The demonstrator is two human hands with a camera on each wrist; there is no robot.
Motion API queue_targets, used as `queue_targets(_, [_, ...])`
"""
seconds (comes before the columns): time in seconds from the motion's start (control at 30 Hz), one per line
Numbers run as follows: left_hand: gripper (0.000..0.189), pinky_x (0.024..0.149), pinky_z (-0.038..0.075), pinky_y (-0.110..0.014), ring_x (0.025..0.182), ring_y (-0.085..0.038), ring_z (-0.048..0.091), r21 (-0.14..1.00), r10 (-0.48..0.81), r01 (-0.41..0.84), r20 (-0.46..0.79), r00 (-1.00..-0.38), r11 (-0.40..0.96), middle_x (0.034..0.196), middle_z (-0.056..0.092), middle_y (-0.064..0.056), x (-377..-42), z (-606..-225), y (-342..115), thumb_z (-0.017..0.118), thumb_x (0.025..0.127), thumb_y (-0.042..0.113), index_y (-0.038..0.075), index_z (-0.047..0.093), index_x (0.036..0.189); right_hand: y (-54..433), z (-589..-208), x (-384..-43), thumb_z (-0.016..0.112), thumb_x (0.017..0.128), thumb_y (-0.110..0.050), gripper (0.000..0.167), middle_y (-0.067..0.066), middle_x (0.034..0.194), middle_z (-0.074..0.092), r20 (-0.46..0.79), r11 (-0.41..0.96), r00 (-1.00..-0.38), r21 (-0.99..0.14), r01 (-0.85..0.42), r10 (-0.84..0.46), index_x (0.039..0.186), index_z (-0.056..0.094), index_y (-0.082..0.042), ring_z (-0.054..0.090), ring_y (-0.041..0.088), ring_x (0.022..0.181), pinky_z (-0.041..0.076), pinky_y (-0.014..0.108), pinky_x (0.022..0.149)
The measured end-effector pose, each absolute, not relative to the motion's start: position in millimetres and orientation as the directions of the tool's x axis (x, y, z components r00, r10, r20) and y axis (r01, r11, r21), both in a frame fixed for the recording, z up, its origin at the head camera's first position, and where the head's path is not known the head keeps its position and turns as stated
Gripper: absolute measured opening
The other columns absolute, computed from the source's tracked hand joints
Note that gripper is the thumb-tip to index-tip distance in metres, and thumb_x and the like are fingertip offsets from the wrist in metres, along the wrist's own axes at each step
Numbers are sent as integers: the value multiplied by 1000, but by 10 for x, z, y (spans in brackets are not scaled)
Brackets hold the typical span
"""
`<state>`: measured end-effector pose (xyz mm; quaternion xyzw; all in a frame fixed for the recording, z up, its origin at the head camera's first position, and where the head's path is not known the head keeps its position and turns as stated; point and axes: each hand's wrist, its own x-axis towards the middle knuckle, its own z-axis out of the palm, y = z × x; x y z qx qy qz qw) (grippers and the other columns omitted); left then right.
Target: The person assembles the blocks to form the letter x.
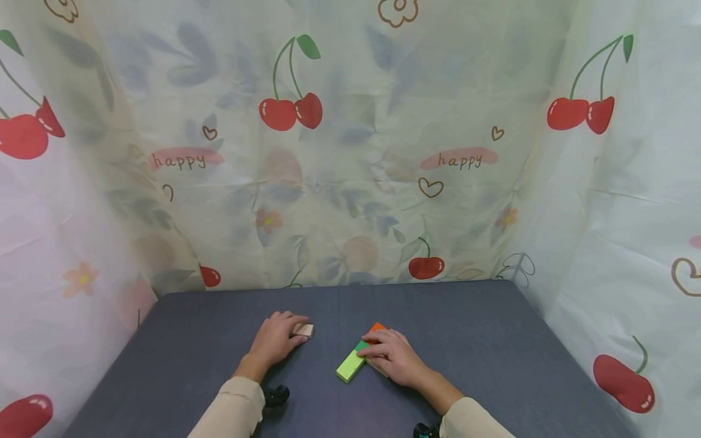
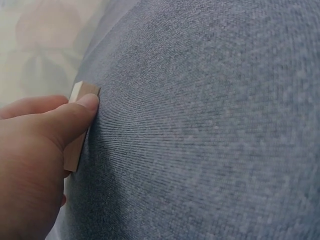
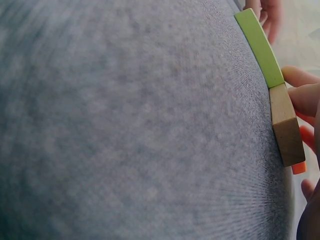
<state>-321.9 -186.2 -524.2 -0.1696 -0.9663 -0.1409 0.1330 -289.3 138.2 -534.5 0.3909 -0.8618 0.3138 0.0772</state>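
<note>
My left hand [image 1: 276,337] pinches a small pale wooden block [image 1: 302,330] between thumb and fingers, low over the dark cloth at the left. In the left wrist view the thumb lies across the wooden block [image 2: 76,150]. My right hand [image 1: 397,356] rests over a cluster of blocks, its fingers extended on top and partly hiding them. A light green block [image 1: 350,367] sticks out toward the near left, with a darker green block [image 1: 362,346] and an orange block [image 1: 378,327] beyond. In the right wrist view a wooden block [image 3: 282,105] meets the light green block's end.
Dark grey-blue cloth [image 1: 460,328] covers the table. Printed curtains [image 1: 350,152] hang behind it and along both sides. Black devices [image 1: 276,396] show at both wrists, beside the light sleeves [image 1: 232,407].
</note>
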Motion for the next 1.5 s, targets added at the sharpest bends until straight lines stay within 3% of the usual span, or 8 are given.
queue_targets(0.4, [34, 72, 41, -37, 82, -14, 49, 187, 303, 368, 303, -904, 911, 95, 61, 7, -3227, -5246, -1860, 76, 83, 39, 29, 73, 116, 1382, -5344, -2895, 66, 91, -13, 26, 6, 131, 59, 368, 504, -688, -483, -717, -626, 114, 75, -23, 46, 30, 127, 22, 66, 102])
queue_targets(1.5, [35, 77, 44, -41, 85, -17, 52, 218, 266, 349, 333, -905, 911, 98, 62, 4, -3197, -5291, -1851, 72, 87, 40, 27, 71, 119, 1387, -5383, -2912, 65, 92, -14, 26, 5, 131, 59, 375, 506, -686, -475, -720, -624, 114, 74, -26, 46, 29, 127, 22, 67, 102])
